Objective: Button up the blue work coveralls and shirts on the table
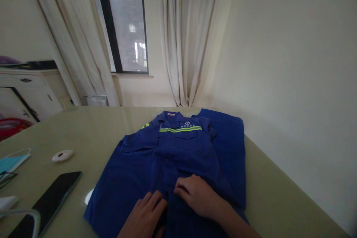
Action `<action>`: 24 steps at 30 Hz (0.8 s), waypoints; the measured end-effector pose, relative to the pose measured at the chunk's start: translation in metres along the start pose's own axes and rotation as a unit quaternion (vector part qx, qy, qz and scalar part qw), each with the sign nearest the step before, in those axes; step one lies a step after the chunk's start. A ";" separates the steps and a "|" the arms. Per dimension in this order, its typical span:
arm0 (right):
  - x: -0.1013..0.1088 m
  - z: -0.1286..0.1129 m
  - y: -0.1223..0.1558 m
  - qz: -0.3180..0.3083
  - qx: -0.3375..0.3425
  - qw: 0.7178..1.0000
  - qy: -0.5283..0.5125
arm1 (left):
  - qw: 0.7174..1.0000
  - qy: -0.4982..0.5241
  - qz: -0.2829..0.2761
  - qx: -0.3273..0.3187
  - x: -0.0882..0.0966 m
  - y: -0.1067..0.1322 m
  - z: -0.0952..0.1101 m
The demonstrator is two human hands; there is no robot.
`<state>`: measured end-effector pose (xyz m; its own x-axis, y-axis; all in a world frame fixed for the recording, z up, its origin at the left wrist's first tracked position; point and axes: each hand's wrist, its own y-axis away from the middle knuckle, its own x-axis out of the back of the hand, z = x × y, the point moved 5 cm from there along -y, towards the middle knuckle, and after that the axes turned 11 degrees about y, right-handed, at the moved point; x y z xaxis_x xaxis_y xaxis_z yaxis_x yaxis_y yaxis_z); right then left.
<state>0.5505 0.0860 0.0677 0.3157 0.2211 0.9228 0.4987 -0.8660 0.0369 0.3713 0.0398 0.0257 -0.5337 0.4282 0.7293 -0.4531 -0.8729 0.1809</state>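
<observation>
So, both my hands are on the blue shirt (186, 143), which lies spread front-up on the greenish table (92, 130), its collar (171, 119) at the end away from me. My left hand (146, 212) is low on the shirt, just left of its front opening, with the fingers bent down toward the cloth. My right hand (196, 197) is just across that opening, fingers curled in and thumb near the forefinger. I can't tell whether the fingers of either one pinch the fabric or merely press on it. A yellow-green stripe (184, 129) crosses the shirt's chest. More blue cloth (232, 145) spreads out along the shirt's right side; whether it belongs to the same garment, I can't make out. Left of the shirt lie a dark phone (52, 197), a small white oval object (63, 156) and, farther from it, a light-blue mask (12, 162). Beyond the shirt's collar hangs a pale curtain (185, 37).
</observation>
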 end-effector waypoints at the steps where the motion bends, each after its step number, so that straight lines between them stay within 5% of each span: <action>1: 0.000 -0.002 -0.003 -0.007 -0.005 1.000 0.019 | 0.999 0.023 0.030 -0.012 0.004 0.000 0.001; 4: -0.003 -0.012 -0.017 -0.020 0.001 0.999 0.050 | 0.988 0.115 0.105 0.001 0.016 -0.010 -0.005; 10: -0.009 -0.023 -0.037 0.016 0.017 0.993 0.119 | 0.918 0.382 0.051 0.088 0.021 -0.055 -0.030; 16: -0.010 -0.005 -0.030 0.067 0.038 0.997 -0.005 | 0.935 0.327 0.074 0.116 0.045 -0.080 -0.026; 21: -0.006 0.005 -0.024 0.067 0.033 0.995 -0.068 | 0.875 0.472 0.086 0.066 0.051 -0.090 -0.013; 24: -0.010 0.006 -0.025 0.057 0.028 0.995 -0.078 | 0.852 0.513 0.077 0.063 0.040 -0.089 -0.021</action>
<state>0.5396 0.1078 0.0558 0.4914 0.1940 0.8490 0.4954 -0.8641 -0.0893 0.3752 0.1398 0.0252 -0.9529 0.2286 -0.1995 -0.2752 -0.9281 0.2508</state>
